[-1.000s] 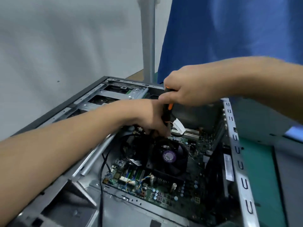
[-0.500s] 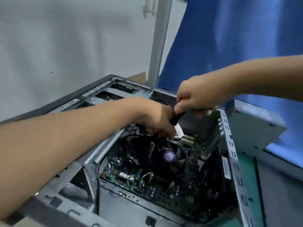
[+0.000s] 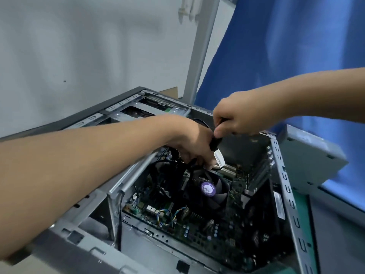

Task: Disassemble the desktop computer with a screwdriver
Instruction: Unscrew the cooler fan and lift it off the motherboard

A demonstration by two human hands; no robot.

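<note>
"Where was the screwdriver (image 3: 214, 143)?"

"In my right hand (image 3: 240, 115), fingers wrapped tight round it, just above the open computer case (image 3: 284, 186). My left hand (image 3: 192, 142) hid its tip."

"And the left?"

"Down inside the case, fingers bent among the black cables (image 3: 167, 165) beside the fan (image 3: 208, 189), touching a white tag (image 3: 219, 158). Whether it pinched anything, I couldn't tell."
</note>
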